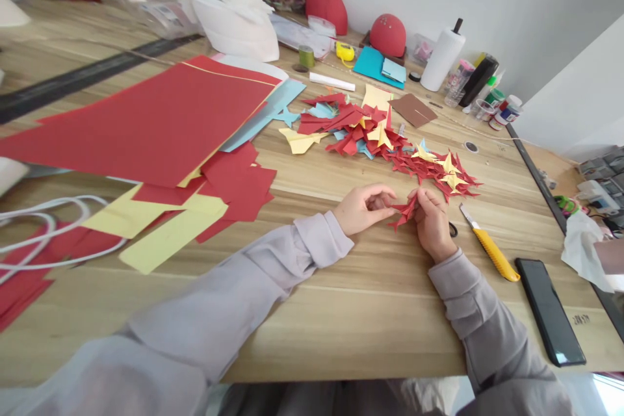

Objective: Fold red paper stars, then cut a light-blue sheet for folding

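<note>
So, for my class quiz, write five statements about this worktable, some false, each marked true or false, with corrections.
1. The right hand holds a folded red paper piece. True.
2. The slim yellow-handled knife lies left of the right hand. False: it lies to its right.
3. The black rectangular phone lies on the wood-grain table. True.
4. The thick white roll lies on its side. False: it stands upright.
5. The large red paper sheets lie left of the left hand. True.

On the table (341,338), paper sheets (160,117) lie left of the folded-paper pile (351,122), a tape measure (344,51) behind it, a utility knife (492,252) and smartphone (550,312) at its front right.
</note>
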The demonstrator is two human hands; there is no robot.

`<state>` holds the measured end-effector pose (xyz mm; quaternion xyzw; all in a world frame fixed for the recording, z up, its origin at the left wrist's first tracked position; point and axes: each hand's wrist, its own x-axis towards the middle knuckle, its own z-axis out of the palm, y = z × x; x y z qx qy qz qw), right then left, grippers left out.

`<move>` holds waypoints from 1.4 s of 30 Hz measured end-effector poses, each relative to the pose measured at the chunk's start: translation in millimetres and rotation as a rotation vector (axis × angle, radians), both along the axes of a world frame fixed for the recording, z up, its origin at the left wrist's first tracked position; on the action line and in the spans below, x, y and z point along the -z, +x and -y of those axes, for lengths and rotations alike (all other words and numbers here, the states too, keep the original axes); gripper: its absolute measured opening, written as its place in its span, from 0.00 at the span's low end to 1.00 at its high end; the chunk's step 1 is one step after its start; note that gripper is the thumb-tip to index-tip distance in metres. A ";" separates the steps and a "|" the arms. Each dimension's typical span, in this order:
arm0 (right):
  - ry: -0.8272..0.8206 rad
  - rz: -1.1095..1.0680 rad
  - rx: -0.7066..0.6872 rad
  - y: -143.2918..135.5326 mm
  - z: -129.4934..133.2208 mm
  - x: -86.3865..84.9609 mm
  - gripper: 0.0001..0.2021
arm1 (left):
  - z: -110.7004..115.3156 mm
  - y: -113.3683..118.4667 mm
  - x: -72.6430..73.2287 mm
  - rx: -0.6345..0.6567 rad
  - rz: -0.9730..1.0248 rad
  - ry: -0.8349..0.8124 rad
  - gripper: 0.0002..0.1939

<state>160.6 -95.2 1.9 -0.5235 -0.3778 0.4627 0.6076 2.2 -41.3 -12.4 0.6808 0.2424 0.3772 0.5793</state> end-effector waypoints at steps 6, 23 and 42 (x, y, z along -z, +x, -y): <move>0.016 0.073 -0.030 1.0 0.2 2.3 0.14 | -1.2 -0.9 0.9 -0.017 -0.044 0.159 0.10; 0.047 0.006 -0.086 2.5 0.7 3.3 0.12 | -0.1 -1.0 2.5 0.080 0.014 0.046 0.20; 0.126 0.221 -0.143 -1.0 1.1 5.8 0.13 | 0.4 1.1 4.3 0.058 0.014 0.155 0.11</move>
